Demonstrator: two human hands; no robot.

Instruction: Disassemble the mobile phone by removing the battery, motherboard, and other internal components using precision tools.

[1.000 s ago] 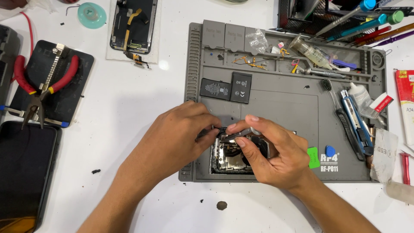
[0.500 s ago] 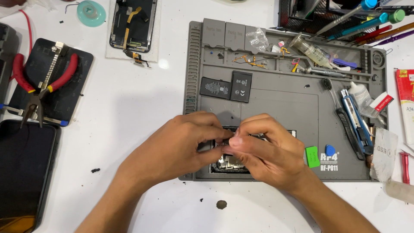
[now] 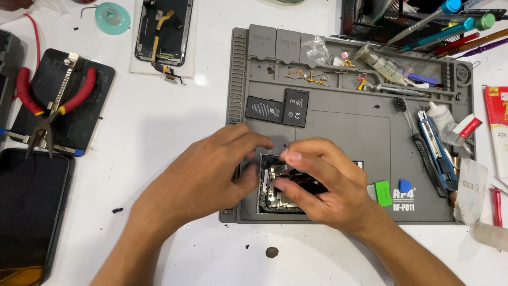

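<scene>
Metal phone chassis [image 3: 275,190] pinched by both hands' fingers [image 3: 291,156].

Opened phone [image 3: 280,185] flat on mat

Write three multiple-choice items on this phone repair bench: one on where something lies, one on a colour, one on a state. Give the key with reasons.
1. Where do the pliers lie?
A. On the dark pad left of the grey mat
B. In the mesh basket
C. On the opened phone

2. What colour are the pliers' handles?
A. Blue
B. Red
C. Green

3. In what state is the phone under the hands?
A. Sealed, screen lit
B. Opened, inner parts bare
C. Wrapped in plastic

Key: 1 A, they rest on the dark pad far left of the grey mat. 2 B, both grips show red. 3 B, metal innards show between the left hand and the right hand, whose fingers meet over it.
</scene>
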